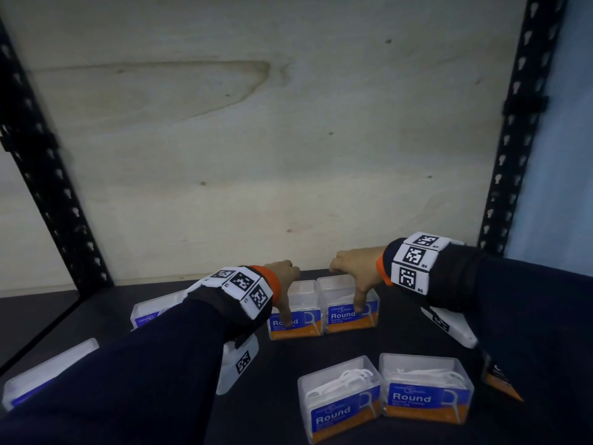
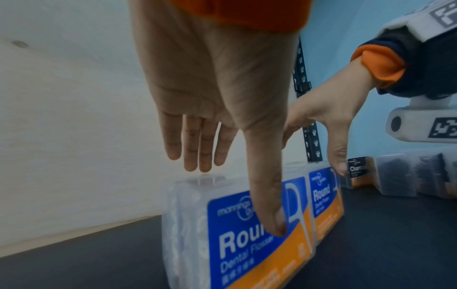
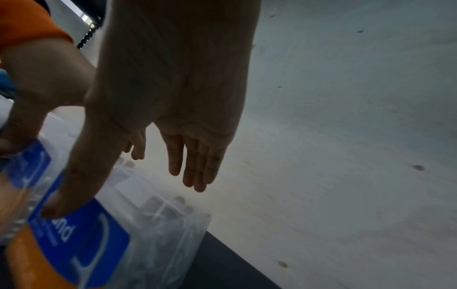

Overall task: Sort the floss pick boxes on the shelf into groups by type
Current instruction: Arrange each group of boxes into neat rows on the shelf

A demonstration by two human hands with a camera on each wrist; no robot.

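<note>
Pale plywood backs the dark shelf (image 1: 401, 335), framed by black slotted uprights (image 1: 510, 133). Two clear "Round" floss pick boxes stand touching side by side at the rear of the shelf against the back panel. The left hand (image 1: 282, 284) spans the left rear box (image 1: 296, 316), thumb pressed to its blue-and-orange label, straight fingers reaching down just behind its back edge; whether they touch it cannot be told. The right hand (image 1: 356, 271) spans the right rear box (image 1: 349, 311) the same way, thumb on the label, fingers straight behind. Nearer the front, two more Round boxes (image 1: 383, 393) sit side by side. A "Charcoal" box (image 2: 359, 171) stands to the right beside other dark-filled boxes. Further boxes with blue labels (image 1: 150, 311) lie at the left, partly hidden by the sleeve.
</note>
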